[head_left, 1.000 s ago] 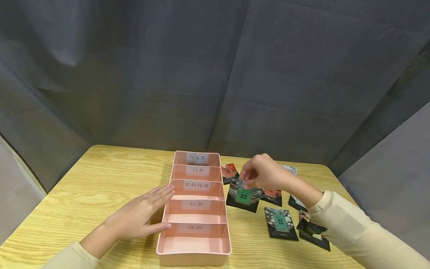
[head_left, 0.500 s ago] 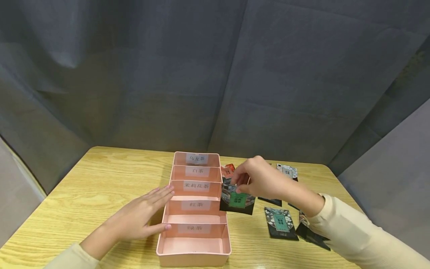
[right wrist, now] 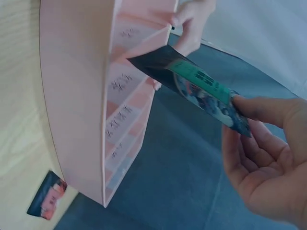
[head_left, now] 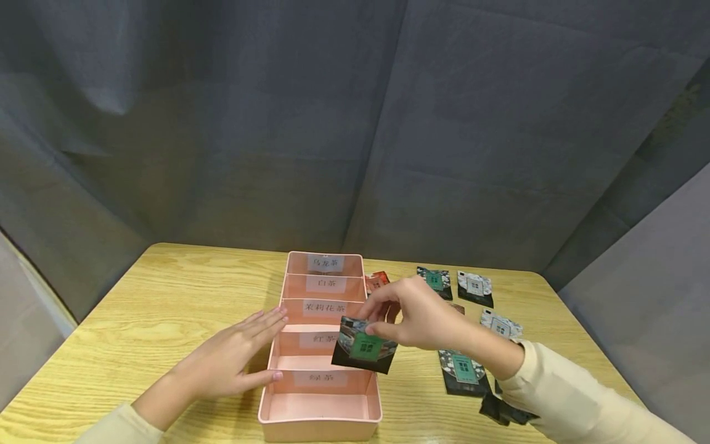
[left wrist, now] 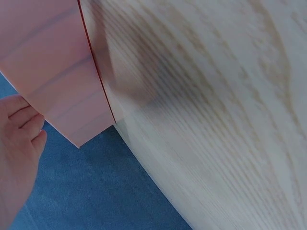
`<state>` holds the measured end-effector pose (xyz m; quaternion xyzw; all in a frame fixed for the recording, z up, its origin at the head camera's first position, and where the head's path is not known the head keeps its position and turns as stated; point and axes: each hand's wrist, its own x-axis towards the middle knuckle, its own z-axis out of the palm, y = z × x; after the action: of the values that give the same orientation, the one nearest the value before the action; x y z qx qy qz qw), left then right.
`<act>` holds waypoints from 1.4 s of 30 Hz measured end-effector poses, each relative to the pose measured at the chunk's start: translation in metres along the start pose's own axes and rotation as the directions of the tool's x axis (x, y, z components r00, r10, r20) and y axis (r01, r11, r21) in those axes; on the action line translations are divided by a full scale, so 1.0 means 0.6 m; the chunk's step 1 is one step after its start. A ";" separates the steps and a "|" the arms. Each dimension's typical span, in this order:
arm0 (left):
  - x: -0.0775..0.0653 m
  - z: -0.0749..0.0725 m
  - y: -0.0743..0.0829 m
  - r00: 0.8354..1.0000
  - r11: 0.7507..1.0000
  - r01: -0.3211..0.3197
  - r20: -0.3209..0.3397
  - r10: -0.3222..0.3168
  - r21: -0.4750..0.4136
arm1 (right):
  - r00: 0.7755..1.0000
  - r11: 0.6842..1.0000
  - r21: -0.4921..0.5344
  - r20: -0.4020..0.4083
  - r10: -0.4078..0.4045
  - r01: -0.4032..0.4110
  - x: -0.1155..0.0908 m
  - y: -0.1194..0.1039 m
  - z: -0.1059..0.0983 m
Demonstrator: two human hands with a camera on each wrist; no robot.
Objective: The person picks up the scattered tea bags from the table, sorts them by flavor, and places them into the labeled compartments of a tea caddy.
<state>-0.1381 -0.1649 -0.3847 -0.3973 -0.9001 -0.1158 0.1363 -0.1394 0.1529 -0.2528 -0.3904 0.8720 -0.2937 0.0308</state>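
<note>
Pink divided box point(head_left: 318, 430): nearest item, on the table point(head_left: 211, 277). Left hand point(head_left: 235, 359): relaxed, fingers extended against the box's left side. Right hand point(head_left: 418, 313): pinching a green-labelled sachet point(head_left: 363, 351), which has shifted left from beside the box to above its right side; status judged as mid-transfer, not yet deposited. Farther back, other sachets point(head_left: 435, 282) lie loose.

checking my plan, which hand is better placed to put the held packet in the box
Likely the right hand: it pinches the packet, while the left hand only touches the pink box.
</note>
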 end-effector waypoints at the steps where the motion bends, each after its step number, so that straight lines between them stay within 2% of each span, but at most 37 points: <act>1: 0.000 0.000 0.000 1.000 1.000 0.002 0.003 -0.002 -0.003 | 1.000 1.000 0.005 -0.011 -0.012 0.012 -0.001 0.000 0.004; 6: 0.001 0.000 0.001 1.000 1.000 0.003 0.008 -0.003 -0.001 | 0.997 0.998 0.025 -0.060 -0.050 0.051 -0.006 -0.003 0.020; 10: 0.000 0.000 0.001 1.000 1.000 0.014 0.012 -0.014 -0.001 | 0.996 0.997 0.053 -0.073 -0.060 0.063 -0.008 -0.011 0.033; 15: 0.000 -0.001 0.001 1.000 1.000 0.006 0.007 -0.006 -0.005 | 0.989 0.991 0.037 -0.082 -0.122 0.125 -0.005 -0.015 0.056; 23: 0.001 -0.001 0.001 1.000 1.000 0.003 0.008 -0.003 0.010 | 0.987 0.982 -0.099 0.011 -0.162 0.163 -0.003 -0.017 0.095; 29: 0.000 -0.002 0.002 1.000 1.000 0.013 0.017 -0.013 0.010 | 0.974 0.955 -0.191 0.069 -0.217 0.226 0.000 -0.012 0.120; 31: 0.000 -0.002 0.002 1.000 1.000 0.011 0.013 -0.012 0.011 | 0.968 0.945 -0.211 0.087 -0.236 0.250 0.003 -0.011 0.125; 37: -0.002 0.000 0.001 1.000 1.000 0.010 0.003 -0.010 0.008 | 0.965 0.938 -0.240 0.146 -0.219 0.250 0.013 -0.012 0.129; 42: -0.001 0.002 -0.001 1.000 1.000 -0.008 -0.014 0.008 0.013 | 0.957 0.913 -0.296 0.163 -0.242 0.281 0.021 -0.019 0.131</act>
<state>-0.1384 -0.1654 -0.3862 -0.3991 -0.8983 -0.1121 0.1458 -0.1182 0.0996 -0.3095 -0.5209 0.8439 -0.1270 -0.0183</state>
